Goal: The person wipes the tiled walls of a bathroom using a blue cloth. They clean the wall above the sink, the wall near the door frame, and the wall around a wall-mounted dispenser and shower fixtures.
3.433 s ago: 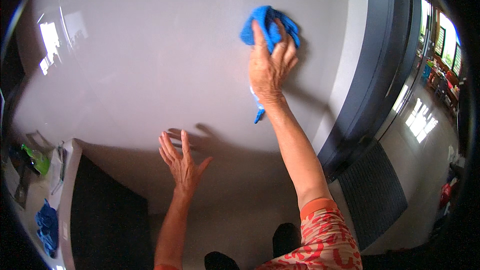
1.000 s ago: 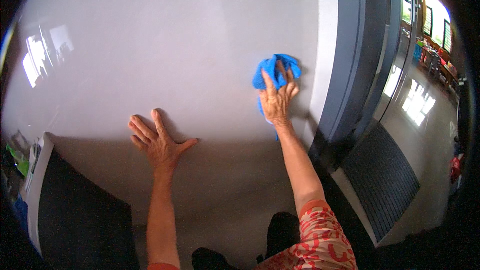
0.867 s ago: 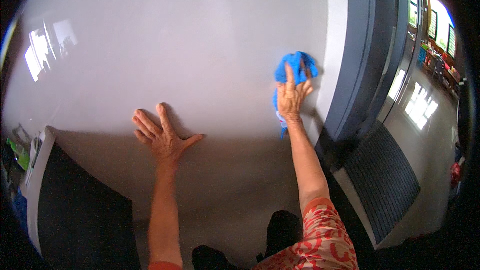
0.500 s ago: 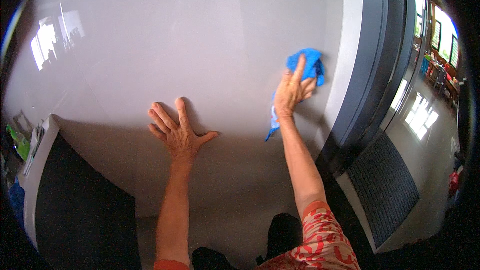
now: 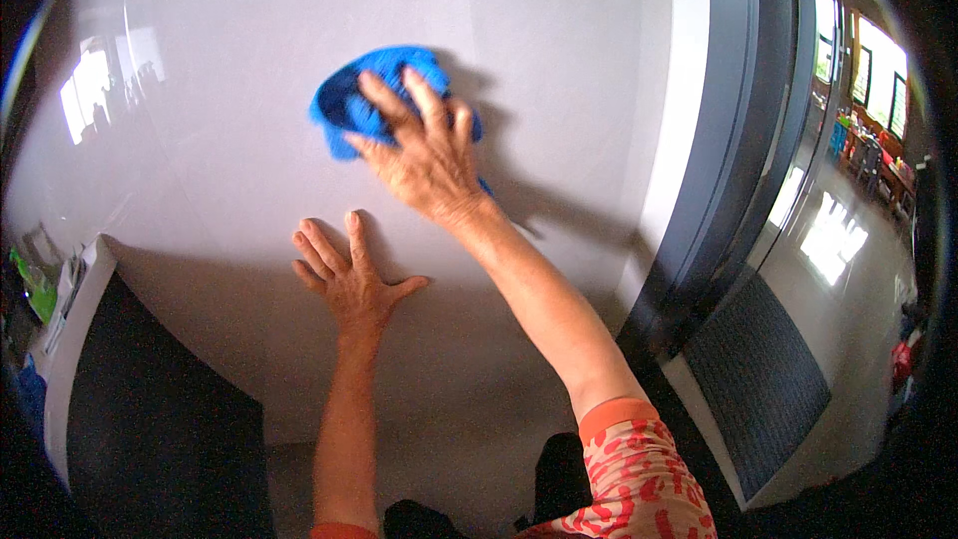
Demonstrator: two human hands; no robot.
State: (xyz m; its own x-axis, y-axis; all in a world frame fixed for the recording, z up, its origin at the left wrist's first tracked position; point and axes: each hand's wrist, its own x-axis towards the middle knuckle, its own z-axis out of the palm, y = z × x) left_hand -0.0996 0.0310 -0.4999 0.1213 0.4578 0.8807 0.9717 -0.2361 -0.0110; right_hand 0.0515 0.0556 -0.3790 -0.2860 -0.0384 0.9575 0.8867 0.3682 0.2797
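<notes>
My right hand presses a blue cloth against a glossy light-grey wall panel. Its fingers are bent and spread over the cloth, which is bunched beneath them and fans out to the left. Lower down and to the left, my left hand rests flat on the same panel, fingers spread and holding nothing. A corner of the cloth's far side is hidden under my right hand.
A dark door frame runs down the right side, with a ribbed grey mat beyond it. At the lower left stands a black panel with a pale edge, and a green packet lies behind it.
My right hand has swept the blue cloth leftward and a little up, from near the door frame to above my left hand. The cloth is more spread out. My left hand stays on the panel.
</notes>
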